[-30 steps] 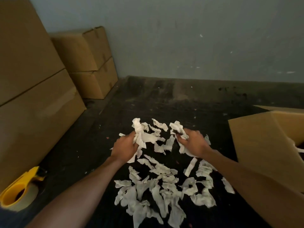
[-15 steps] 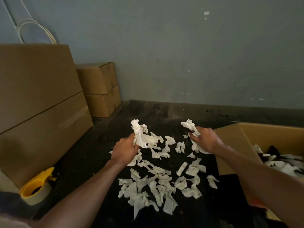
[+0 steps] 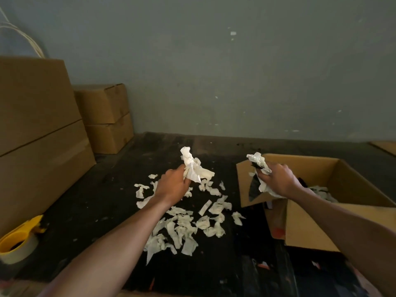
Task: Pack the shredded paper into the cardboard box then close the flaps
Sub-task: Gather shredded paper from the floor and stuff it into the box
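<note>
White shredded paper (image 3: 188, 226) lies scattered on the dark floor in the middle. My left hand (image 3: 173, 185) is closed around a bunch of shreds (image 3: 192, 166), held up above the pile. My right hand (image 3: 278, 181) grips another bunch (image 3: 260, 162) and hovers over the left flap of the open cardboard box (image 3: 310, 232) on the right. More shreds (image 3: 321, 190) lie inside the box, whose flaps stand open.
Large stacked cardboard boxes (image 3: 38, 136) stand on the left, two smaller ones (image 3: 107, 116) behind them by the grey wall. A yellow tape dispenser (image 3: 18, 243) sits at the lower left. A flat piece of cardboard (image 3: 385, 146) lies at far right.
Both hands rose off the pile with their bunches of shreds. My right hand travelled right to the box's left flap, and my view turned so the open box came into sight.
</note>
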Demonstrator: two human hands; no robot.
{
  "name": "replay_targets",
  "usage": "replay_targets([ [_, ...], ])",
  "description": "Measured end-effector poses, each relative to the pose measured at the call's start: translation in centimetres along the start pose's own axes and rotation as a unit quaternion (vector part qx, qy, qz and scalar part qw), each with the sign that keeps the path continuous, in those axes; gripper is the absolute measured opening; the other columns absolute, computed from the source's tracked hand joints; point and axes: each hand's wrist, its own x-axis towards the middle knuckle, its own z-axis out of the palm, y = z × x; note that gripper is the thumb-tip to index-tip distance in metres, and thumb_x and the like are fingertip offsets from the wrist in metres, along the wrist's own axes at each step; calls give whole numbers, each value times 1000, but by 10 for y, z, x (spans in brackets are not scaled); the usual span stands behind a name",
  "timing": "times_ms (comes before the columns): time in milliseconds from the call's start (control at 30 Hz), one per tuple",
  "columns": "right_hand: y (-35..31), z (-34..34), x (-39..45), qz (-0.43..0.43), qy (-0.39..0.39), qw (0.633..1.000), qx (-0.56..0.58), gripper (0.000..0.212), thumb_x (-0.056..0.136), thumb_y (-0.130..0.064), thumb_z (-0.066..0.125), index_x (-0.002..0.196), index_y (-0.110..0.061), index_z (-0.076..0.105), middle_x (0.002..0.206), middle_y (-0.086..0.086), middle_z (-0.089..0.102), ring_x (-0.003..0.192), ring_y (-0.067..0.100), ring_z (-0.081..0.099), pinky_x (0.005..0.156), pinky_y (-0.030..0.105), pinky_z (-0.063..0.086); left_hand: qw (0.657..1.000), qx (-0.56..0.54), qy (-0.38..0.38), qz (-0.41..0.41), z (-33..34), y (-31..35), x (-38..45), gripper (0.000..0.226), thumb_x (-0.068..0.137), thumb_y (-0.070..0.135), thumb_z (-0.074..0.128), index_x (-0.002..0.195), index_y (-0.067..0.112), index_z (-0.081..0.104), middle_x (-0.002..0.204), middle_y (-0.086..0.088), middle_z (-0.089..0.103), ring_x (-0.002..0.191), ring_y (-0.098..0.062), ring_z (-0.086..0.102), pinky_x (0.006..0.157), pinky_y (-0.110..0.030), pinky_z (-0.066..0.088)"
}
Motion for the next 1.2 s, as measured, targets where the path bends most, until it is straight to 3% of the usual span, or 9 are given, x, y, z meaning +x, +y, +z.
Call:
replay_targets([
  [200, 60, -36, -8, 39, 49, 998, 3, 22, 93, -45, 56, 92, -25, 63, 76, 1, 65, 69, 22, 60, 58, 35, 46, 999, -30, -18, 42, 36, 64, 29, 30, 99, 32, 50, 125, 19, 58, 88, 5, 66, 80, -17, 66, 77, -43, 56],
  [433, 156, -74, 14, 51, 55, 997, 17, 17, 95, -40, 57, 91, -25, 61, 78, -3, 67, 68, 13, 62, 53, 28, 44, 996, -39, -23, 71, 103, 150, 80, 33, 98, 33, 54, 127, 18, 58, 106, -5, 71, 95, -27, 69, 81, -41, 55],
  [633, 245, -96, 63, 52, 53, 996, 48, 16, 95, -37, 59, 87, -23, 63, 79, -5, 64, 68, 7, 58, 52, 23, 38, 993, -79, -43, 74, 179, 235, 128, 32, 99, 34, 52, 126, 19, 60, 105, -1, 71, 91, -20, 69, 76, -36, 55],
  [767, 294, -89, 92, 51, 13, 994, 97, 15, 95, -34, 59, 86, -24, 64, 81, -2, 68, 71, 12, 65, 57, 28, 50, 993, -78, -66, 52, 231, 285, 149, 34, 100, 41, 43, 111, 18, 65, 96, -2, 70, 84, -21, 66, 75, -43, 56],
  [867, 324, -70, 115, 81, -78, 990, 84, 18, 96, -36, 57, 100, -21, 66, 79, -2, 67, 67, 12, 66, 57, 24, 52, 989, -84, -125, 6, 269, 302, 151, 38, 101, 47, 39, 107, 20, 65, 92, -2, 69, 81, -20, 65, 77, -44, 56],
  [933, 339, -56, 128, 94, -130, 980, 114, 25, 94, -40, 59, 109, -20, 65, 82, -3, 70, 70, 10, 67, 63, 25, 54, 976, -95, -192, -41, 292, 305, 156, 39, 99, 53, 38, 114, 25, 62, 103, -1, 69, 91, -19, 66, 85, -47, 54],
  [1000, 344, -46, 133, 95, -163, 972, 139, 41, 88, -46, 65, 121, -21, 61, 103, 1, 71, 91, 16, 68, 82, 36, 56, 959, -84, -260, -72, 301, 301, 158, 45, 95, 54, 48, 132, 28, 49, 128, -3, 62, 112, -23, 60, 97, -49, 49],
  [1100, 353, -40, 143, 85, -219, 968, 89, 81, 76, -57, 72, 144, -21, 44, 140, 7, 54, 125, 26, 52, 101, 42, 46, 925, -51, -363, -100, 310, 305, 164, 80, 88, 49, 65, 152, 22, 25, 152, -10, 38, 136, -30, 41, 110, -46, 37],
  [1200, 362, -38, 158, 77, -232, 966, 83, 81, 80, -47, 75, 147, -20, 38, 148, 9, 46, 134, 29, 43, 108, 44, 40, 892, -29, -432, -128, 317, 298, 169, 91, 88, 46, 65, 157, 30, 7, 163, -7, 17, 146, -31, 25, 116, -45, 29],
])
